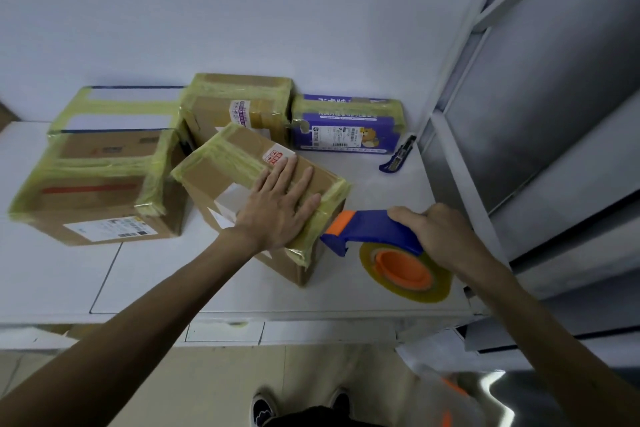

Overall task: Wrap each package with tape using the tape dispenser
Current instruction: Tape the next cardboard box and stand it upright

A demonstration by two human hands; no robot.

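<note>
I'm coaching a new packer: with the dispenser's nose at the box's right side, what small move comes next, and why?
Probably draw the blue-and-orange plastic tape dispenser down the right side of the brown cardboard box, laying tape. The right hand grips its handle with the nose at that side's top edge, the left hand presses flat on the box top, and the cardboard below looks bare.

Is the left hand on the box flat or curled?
Flat: the left hand rests on the taped box with fingers straight and spread.
</note>
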